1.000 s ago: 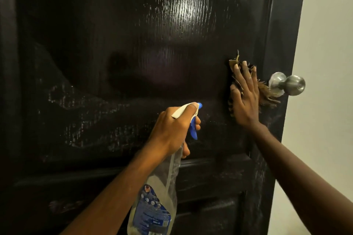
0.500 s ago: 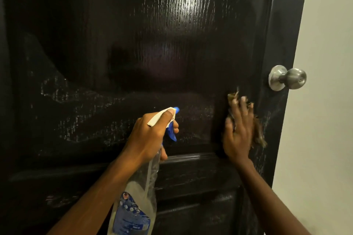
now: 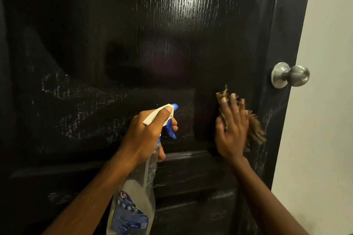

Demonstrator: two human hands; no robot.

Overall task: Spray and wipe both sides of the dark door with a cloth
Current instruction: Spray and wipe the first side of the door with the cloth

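The dark door (image 3: 152, 44) fills most of the head view, glossy with pale streaks of spray across its lower left panel. My left hand (image 3: 147, 135) grips the neck of a clear spray bottle (image 3: 133, 202) with a blue label, white head and blue trigger, its nozzle pointing at the door. My right hand (image 3: 231, 129) presses a frayed brown cloth (image 3: 256, 131) flat against the door with straight fingers, below and left of the knob. Most of the cloth is hidden under the palm.
A silver round door knob (image 3: 290, 75) sticks out at the door's right edge. A pale wall (image 3: 324, 120) lies to the right of the door. A raised horizontal moulding (image 3: 187, 155) crosses the door just below both hands.
My right hand slid the cloth down from beside the knob to well below it, then slightly back up. My left hand with the bottle shifted a little left.
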